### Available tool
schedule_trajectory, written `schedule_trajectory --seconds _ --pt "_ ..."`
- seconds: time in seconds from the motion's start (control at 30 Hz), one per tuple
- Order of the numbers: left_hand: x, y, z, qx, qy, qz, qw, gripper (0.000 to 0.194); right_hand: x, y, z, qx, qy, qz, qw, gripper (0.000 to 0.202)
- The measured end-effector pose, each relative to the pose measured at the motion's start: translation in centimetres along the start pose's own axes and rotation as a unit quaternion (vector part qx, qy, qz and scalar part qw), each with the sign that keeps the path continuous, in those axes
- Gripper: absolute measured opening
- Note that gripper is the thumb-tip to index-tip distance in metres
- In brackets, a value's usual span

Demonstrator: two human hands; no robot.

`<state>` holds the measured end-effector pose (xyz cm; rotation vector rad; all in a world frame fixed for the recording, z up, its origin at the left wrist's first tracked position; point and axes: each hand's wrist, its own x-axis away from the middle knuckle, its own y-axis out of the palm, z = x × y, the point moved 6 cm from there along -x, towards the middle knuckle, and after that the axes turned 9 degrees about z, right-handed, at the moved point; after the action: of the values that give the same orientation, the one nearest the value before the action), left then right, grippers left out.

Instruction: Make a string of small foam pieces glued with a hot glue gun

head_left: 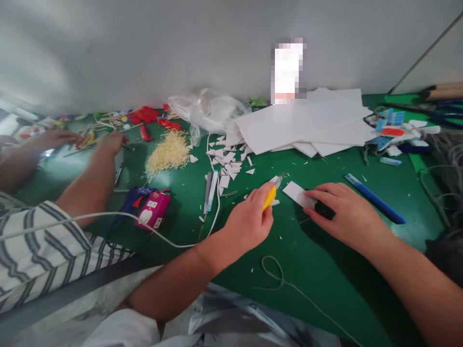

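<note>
knife in left hand, white piece in right

left hand (pixel 249 214) — fingers wrapped round a yellow knife (pixel 269 197), blade out and pointing away from the person. blade tip just beside the far end of a small white piece (pixel 293 192); no contact seen. right hand (pixel 349 212) pinches the near end of that piece between thumb and fingers, low over the green surface (pixel 289 246), right of the knife.

white scraps (pixel 227 166) scattered beyond the left hand, a few close under the blade. larger white sheets (pixel 307 120) overlap in a stack behind, near the wall (pixel 144 48). blue stick (pixel 376 197) lies just beyond the right hand. loose string (pixel 274 284) curls on the near side.

farther left: pink box (pixel 155 210), heap of pale shreds (pixel 168 154), clear plastic bag (pixel 210 113) — and a co-worker in a striped sleeve (pixel 39 246), hands among sticks and small coloured bits.
</note>
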<state>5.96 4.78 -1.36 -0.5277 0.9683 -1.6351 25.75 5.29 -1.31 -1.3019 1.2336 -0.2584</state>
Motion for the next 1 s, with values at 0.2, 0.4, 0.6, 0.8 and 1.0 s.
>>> schedule_trajectory --seconds 0.2,0.4,0.6,0.8,1.0 --pt "1.3 1.1 2.3 0.000 0.099 -0.024 0.995 0.045 -0.2 0.0 -0.8 0.024 -0.024 -0.017 0.999 0.022" --pt "1.5 1.3 2.6 -0.016 0.110 -0.031 0.993 0.051 0.0 -0.1 -1.0 0.049 -0.031 -0.018 0.998 0.024" --pt "1.5 1.2 2.6 -0.021 0.100 -0.027 0.994 0.054 0.2 -0.2 -0.7 0.067 0.016 -0.007 0.998 0.026" --pt "1.3 1.5 2.8 -0.020 0.102 -0.050 0.993 0.049 0.0 -0.2 -1.3 0.083 -0.029 -0.015 0.996 0.025" --pt "1.3 1.7 2.8 -0.036 0.095 -0.067 0.993 0.049 -0.1 -0.2 -1.6 0.091 -0.064 -0.019 0.994 0.024"
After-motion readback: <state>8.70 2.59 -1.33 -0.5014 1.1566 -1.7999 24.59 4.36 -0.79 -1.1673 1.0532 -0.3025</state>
